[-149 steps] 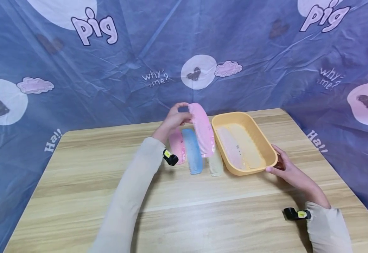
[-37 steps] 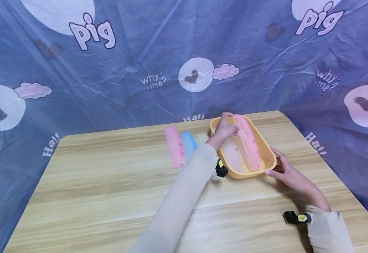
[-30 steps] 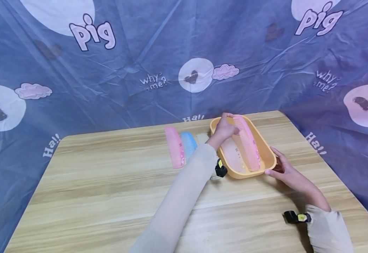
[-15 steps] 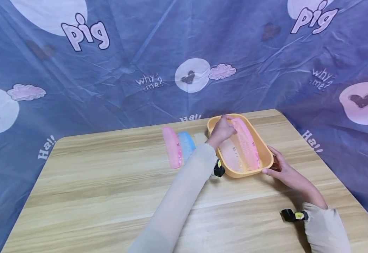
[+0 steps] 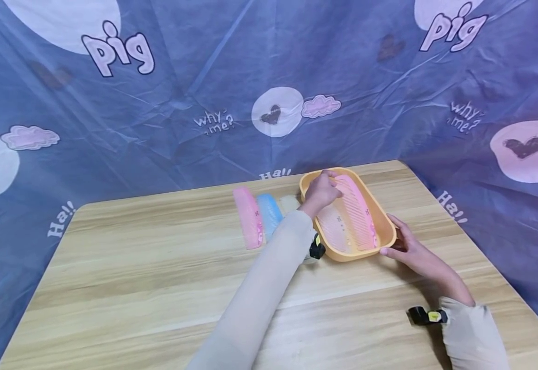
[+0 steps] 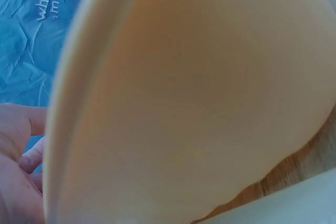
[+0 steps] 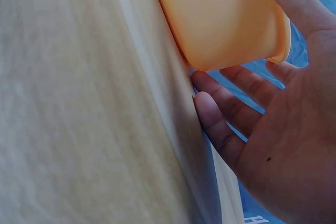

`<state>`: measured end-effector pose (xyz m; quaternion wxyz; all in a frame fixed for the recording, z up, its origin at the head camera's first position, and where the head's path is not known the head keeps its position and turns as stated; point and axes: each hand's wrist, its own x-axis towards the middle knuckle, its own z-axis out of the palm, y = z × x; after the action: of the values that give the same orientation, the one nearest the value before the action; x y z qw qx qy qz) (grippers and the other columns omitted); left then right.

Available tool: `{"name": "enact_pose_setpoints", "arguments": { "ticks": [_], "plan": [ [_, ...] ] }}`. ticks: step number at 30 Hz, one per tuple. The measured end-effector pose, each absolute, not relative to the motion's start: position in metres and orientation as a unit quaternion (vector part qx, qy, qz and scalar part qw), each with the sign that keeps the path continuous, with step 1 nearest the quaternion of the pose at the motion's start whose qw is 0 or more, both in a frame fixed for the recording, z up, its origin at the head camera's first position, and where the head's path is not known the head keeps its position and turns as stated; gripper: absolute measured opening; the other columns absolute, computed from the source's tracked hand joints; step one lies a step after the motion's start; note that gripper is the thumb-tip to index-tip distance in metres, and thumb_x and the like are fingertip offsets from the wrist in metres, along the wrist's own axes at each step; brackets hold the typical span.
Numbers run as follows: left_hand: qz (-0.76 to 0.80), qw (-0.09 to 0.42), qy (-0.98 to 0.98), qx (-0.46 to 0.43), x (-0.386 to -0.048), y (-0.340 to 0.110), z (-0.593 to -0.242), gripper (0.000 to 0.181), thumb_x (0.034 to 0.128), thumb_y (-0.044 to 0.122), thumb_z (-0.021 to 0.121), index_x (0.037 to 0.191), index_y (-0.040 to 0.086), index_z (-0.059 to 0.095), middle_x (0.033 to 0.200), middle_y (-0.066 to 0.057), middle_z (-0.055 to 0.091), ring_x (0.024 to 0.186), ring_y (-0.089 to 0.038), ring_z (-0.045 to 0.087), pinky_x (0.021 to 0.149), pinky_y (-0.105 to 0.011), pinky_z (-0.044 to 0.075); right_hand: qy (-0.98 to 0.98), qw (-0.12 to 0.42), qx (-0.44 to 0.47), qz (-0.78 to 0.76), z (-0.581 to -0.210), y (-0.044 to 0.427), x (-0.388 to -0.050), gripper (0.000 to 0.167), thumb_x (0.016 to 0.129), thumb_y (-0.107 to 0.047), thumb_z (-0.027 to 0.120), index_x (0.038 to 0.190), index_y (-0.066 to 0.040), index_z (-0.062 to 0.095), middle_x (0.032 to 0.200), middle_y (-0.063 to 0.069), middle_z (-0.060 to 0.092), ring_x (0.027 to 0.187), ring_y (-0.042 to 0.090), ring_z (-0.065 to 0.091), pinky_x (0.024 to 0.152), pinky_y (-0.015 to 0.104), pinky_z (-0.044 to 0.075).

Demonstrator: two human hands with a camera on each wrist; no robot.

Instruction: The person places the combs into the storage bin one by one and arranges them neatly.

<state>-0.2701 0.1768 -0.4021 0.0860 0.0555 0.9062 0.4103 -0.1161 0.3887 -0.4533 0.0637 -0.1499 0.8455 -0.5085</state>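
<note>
Freshly, a pink comb (image 5: 357, 211) is set inside the yellow bin (image 5: 377, 213), where five seconds earlier it is shown held aloft to the bin's left. Its upper end, seen across the bin's far rim about a second ago, is now lowered within. Beside it, toward the bin's left wall, a pale comb (image 5: 335, 228) is laid; whatever lies under the pink comb is covered from sight.

The pink comb's far end is met by the left hand (image 5: 323, 191), thumb and finger placed at the toothed edge; whether it is pinched in that grip or merely touched cannot be told. The bin's near right corner is held by the right hand (image 5: 412, 252), with thumb and curved fingers wrapped around it.

By this change, one more comb is counted in the bin, and the work is judged about half done. Left of the bin, on the tabletop (image 5: 135, 272), three combs are left outside: a second pink comb (image 5: 249, 218) farthest, a blue comb (image 5: 269, 211) between, and a cream comb (image 5: 289, 204) nearest, partly hidden by a sleeve (image 5: 259, 293).
</note>
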Motion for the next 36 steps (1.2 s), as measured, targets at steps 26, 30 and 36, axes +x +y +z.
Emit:
{"name": "enact_pose_setpoints", "arguments": {
  "ticks": [26, 30, 36],
  "plan": [
    [0.371, 0.032, 0.910, 0.181, -0.280, 0.145, -0.405, 0.053, 0.0798, 0.033, 0.078, 0.129, 0.026, 0.059, 0.114, 0.004, 0.068, 0.111, -0.016, 0.055, 0.089, -0.029, 0.044, 0.847, 0.062, -0.147, -0.507, -0.452, 0.389, -0.114, 0.085, 0.093, -0.002, 0.058, 0.153, -0.003, -0.003, 0.142, 0.044, 0.025, 0.108, -0.021, 0.042, 0.085, 0.001, 0.038],
    [0.396, 0.037, 0.899, 0.184, -0.281, 0.138, -0.403, 0.055, 0.0783, 0.034, 0.080, 0.128, 0.024, 0.059, 0.115, 0.001, 0.067, 0.109, -0.017, 0.054, 0.089, -0.028, 0.043, 0.850, 0.056, -0.150, -0.501, -0.454, 0.389, -0.115, 0.085, 0.093, -0.001, 0.058, 0.153, -0.003, -0.002, 0.141, 0.044, 0.026, 0.107, -0.021, 0.043, 0.084, 0.001, 0.038],
    [0.431, 0.045, 0.882, 0.185, -0.279, 0.125, -0.395, 0.056, 0.0775, 0.034, 0.081, 0.128, 0.022, 0.060, 0.116, -0.003, 0.066, 0.108, -0.017, 0.052, 0.088, -0.028, 0.044, 0.855, 0.054, -0.151, -0.493, -0.452, 0.387, -0.116, 0.084, 0.094, -0.002, 0.058, 0.153, -0.004, -0.002, 0.140, 0.044, 0.027, 0.106, -0.020, 0.044, 0.084, 0.002, 0.038]
  ]
}}
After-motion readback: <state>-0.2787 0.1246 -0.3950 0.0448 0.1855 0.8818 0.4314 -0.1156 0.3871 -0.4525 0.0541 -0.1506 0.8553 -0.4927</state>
